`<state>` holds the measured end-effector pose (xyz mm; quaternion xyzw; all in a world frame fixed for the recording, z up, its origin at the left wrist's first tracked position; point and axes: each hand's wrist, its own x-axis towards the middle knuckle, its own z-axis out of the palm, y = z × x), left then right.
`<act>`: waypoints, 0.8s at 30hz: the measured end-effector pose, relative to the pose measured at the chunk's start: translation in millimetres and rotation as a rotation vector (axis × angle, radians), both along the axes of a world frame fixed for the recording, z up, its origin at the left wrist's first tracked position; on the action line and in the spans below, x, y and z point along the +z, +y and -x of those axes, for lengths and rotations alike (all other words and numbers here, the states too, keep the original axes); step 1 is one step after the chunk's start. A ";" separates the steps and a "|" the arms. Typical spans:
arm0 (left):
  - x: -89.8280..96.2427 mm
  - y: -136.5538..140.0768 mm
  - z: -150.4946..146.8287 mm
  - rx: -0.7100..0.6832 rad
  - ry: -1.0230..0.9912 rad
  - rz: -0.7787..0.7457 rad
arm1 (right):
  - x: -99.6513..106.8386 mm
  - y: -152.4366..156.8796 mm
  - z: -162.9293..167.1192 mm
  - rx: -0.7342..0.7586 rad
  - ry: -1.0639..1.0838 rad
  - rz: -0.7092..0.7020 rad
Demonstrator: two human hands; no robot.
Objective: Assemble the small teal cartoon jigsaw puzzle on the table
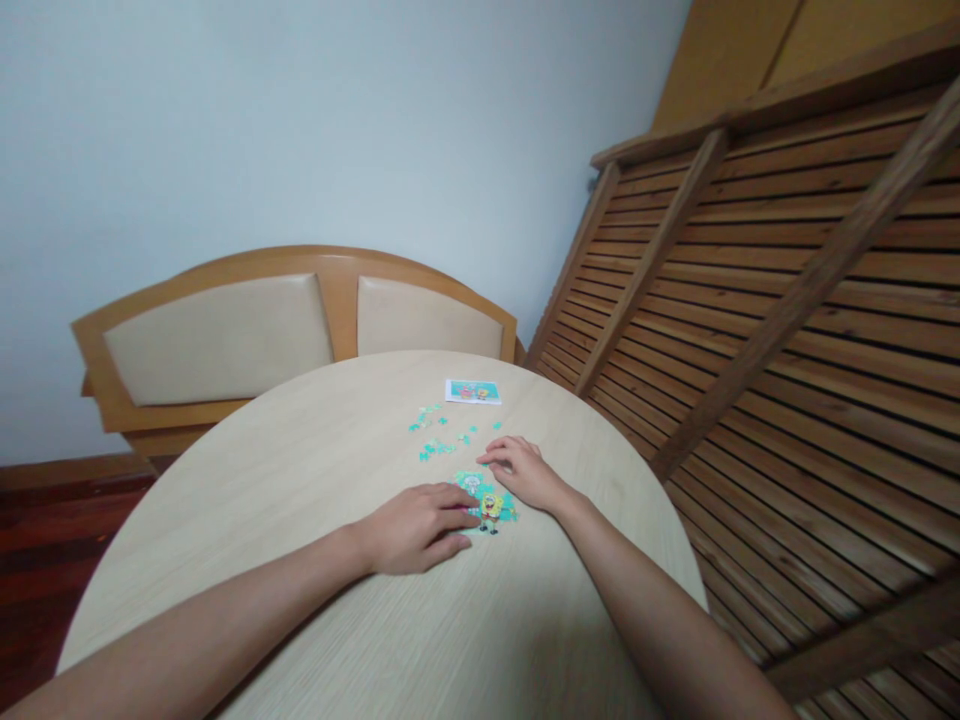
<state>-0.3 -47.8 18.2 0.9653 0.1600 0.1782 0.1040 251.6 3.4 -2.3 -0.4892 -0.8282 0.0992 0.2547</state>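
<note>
A partly joined jigsaw puzzle (491,507) with a yellow square cartoon figure and a pale green face on a turquoise ground lies flat on the table. My left hand (420,527) rests palm down at its left side, fingers spread, the fingertips covering its left edge. Over the puzzle's upper right edge is my right hand (525,472), its fingers stretched to the left and slightly bent, thumb apart beneath them. No piece shows between those fingers. Loose jigsaw pieces (437,449) lie scattered beyond both hands, several of them turquoise.
A picture card (474,392) with the cartoon figures lies behind the loose pieces. The round wooden table (300,480) stands against a padded headboard (225,340). Wooden slats (750,330) lean along the right side, close to the table edge.
</note>
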 end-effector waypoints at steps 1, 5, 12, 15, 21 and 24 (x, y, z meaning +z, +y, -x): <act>-0.2 0.1 0.0 -0.002 -0.003 0.000 | 0.3 -0.5 -0.5 0.004 0.003 0.004; -0.7 0.1 -0.4 -0.011 -0.035 0.001 | -0.6 -0.7 -1.4 -0.029 0.007 -0.025; 6.1 10.4 8.9 0.087 -0.057 0.000 | 0.9 1.6 1.7 -0.068 0.013 -0.002; 5.1 21.7 18.8 0.096 -0.036 0.010 | -0.8 3.4 1.9 -0.065 0.022 0.025; -6.2 36.5 29.2 0.072 -0.040 0.034 | -7.2 5.9 -2.3 -0.041 0.008 0.029; -9.5 37.7 28.2 0.079 -0.047 0.037 | -4.9 4.4 -2.1 -0.028 0.007 0.027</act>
